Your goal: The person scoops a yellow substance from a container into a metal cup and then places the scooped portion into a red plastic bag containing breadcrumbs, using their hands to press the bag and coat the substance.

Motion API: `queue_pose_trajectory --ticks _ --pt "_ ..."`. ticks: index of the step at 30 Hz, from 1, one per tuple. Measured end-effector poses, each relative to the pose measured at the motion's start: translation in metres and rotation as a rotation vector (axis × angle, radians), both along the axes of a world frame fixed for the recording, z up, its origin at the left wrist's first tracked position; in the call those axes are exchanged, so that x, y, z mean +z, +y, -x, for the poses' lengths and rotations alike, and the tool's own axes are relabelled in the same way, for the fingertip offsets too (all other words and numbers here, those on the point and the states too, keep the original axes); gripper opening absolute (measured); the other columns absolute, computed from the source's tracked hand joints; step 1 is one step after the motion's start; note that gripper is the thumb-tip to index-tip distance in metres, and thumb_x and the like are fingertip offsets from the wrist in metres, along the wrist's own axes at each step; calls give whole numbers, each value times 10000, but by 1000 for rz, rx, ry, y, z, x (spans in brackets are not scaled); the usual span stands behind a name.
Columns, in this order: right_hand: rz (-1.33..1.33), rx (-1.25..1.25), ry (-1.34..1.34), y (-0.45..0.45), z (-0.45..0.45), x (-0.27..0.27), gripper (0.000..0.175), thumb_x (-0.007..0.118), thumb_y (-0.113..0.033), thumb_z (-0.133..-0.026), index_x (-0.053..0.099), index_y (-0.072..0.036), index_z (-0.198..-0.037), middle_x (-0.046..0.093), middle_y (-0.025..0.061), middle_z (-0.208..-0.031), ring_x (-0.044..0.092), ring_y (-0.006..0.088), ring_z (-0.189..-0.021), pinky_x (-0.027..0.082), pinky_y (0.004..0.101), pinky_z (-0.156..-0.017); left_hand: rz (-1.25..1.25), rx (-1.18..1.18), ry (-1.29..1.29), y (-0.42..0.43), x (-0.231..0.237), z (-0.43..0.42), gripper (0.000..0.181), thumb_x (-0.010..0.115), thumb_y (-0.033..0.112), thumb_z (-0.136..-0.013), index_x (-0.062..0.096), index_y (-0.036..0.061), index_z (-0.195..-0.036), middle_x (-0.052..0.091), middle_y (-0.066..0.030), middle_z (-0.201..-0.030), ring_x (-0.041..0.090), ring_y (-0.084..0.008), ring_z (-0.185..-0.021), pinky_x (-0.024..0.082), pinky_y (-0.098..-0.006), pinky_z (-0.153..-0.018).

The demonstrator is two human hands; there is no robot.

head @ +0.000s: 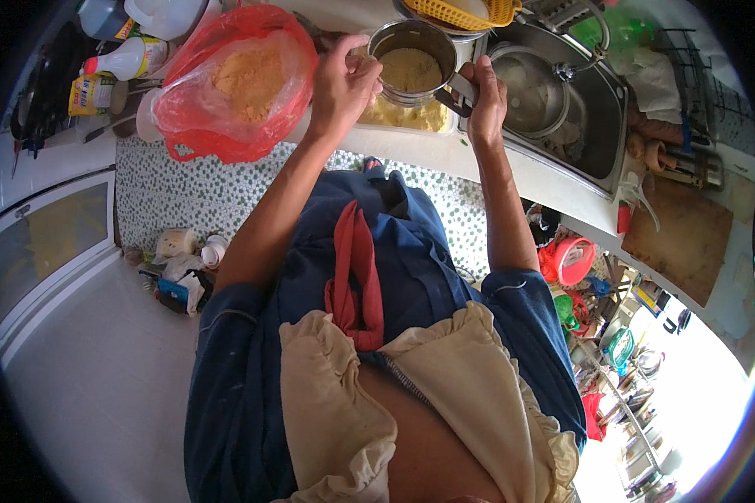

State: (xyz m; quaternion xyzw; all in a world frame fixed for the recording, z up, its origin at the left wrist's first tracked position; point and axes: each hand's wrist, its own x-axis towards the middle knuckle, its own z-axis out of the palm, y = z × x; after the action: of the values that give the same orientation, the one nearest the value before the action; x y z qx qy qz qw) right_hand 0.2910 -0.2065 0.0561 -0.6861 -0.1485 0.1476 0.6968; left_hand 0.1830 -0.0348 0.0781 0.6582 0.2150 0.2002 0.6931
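Note:
My right hand [489, 100] grips the handle of a metal cup-shaped flour sifter [451, 60]. Pale yellow coarse powder [409, 70] lies inside the sifter. My left hand [347, 88] is at the sifter's left rim with its fingers bent; whether they grip the rim or only touch it is not clear. Directly under the sifter stands a clear plastic container [409, 129], partly hidden, with fine yellow powder [387, 114] in it. To the left, an open red plastic bag [245, 141] with a clear liner contains crumbly orange-yellow powder [250, 78].
At right, a steel sink [594, 141] holds a metal bowl [528, 88] under a faucet [564, 71]. Behind the sifter sits a yellow plastic basket [465, 14]. Several bottles [129, 58] stand far left. A brown board [679, 239] lies on the right counter.

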Motion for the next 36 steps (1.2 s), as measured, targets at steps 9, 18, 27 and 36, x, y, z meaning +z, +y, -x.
queue_pose_trajectory --ticks 9,18,27,36 --pt "36 49 -38 -7 4 1 514 399 -443 -936 573 -15 -711 537 19 -672 457 88 -593 362 245 -519 -106 -31 -17 -4 1 5 337 571 1 -790 477 1 -1113 562 -30 -657 561 -80 -551 445 -218 -457" --pt "-98 -67 -31 1 18 9 492 428 -389 -935 547 -1 -657 467 -6 -602 368 74 -543 300 233 -510 -283 -21 -53 -9 8 8 337 581 -6 -785 482 16 -1107 547 -32 -647 551 -96 -547 445 -243 -478" --pt "-213 -76 -38 -2 27 -2 472 439 -370 -936 569 22 -707 417 -38 -577 269 35 -512 205 238 -472 -712 40 -166 -15 13 16 417 613 -11 -757 481 30 -1151 564 -116 -679 549 -198 -547 452 -292 -524" --pt "129 99 -60 -8 18 1 672 240 -562 -930 562 9 -777 556 40 -681 448 94 -621 345 239 -596 -87 19 28 -5 6 11 336 569 23 -806 501 12 -1134 567 -45 -702 525 -99 -532 423 -240 -452"
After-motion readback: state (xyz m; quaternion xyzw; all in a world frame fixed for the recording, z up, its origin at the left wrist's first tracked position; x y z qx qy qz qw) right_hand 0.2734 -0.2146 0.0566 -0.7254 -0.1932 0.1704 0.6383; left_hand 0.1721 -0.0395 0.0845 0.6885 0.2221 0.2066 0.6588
